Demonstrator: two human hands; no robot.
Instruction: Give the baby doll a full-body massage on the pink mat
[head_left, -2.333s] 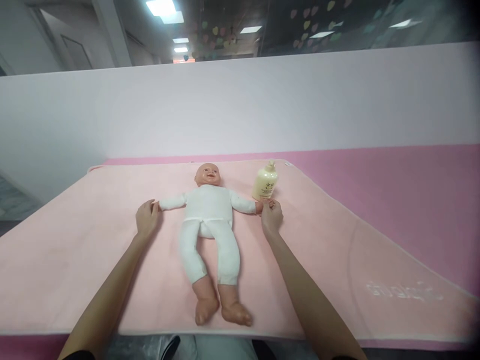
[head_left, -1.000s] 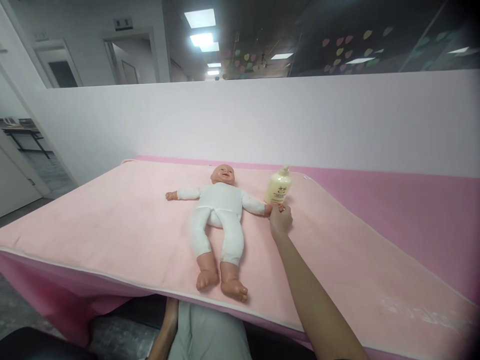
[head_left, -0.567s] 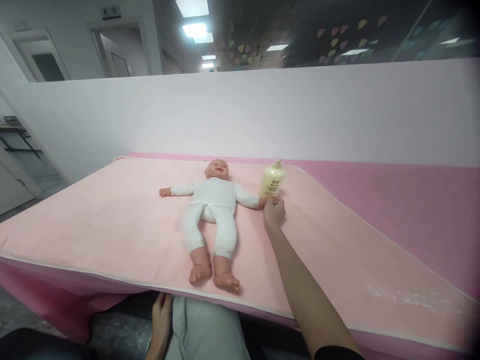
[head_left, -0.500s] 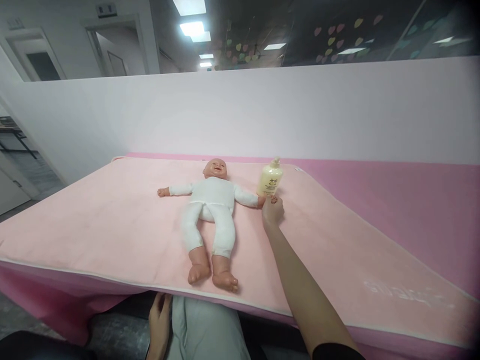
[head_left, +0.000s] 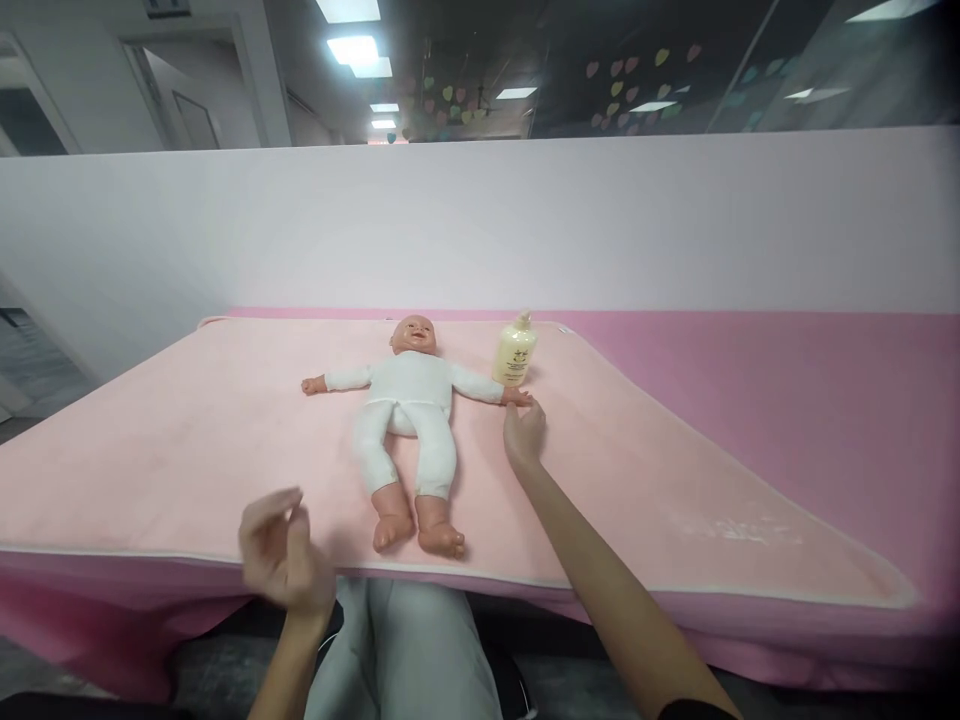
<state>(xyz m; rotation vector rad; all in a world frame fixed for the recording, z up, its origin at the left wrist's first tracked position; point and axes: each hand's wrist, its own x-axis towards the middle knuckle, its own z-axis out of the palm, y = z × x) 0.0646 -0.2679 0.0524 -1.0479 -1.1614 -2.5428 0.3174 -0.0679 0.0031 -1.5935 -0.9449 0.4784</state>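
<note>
A baby doll (head_left: 409,415) in a white suit lies on its back on a pale pink blanket (head_left: 187,440), arms spread, bare feet toward me. My right hand (head_left: 523,435) rests on the blanket with its fingers touching the doll's hand; whether it grips it is unclear. A cream pump bottle (head_left: 514,349) stands upright just beyond that hand. My left hand (head_left: 283,563) is raised, blurred, at the blanket's near edge, fingers apart and holding nothing.
The blanket covers a pink table (head_left: 787,400) that runs on to the right. A white partition wall (head_left: 480,220) stands behind it. My lap in light trousers (head_left: 409,650) is below the near edge.
My left hand has come up from my lap to the blanket's near edge. My right hand stays at the doll's hand. The view has shifted a little.
</note>
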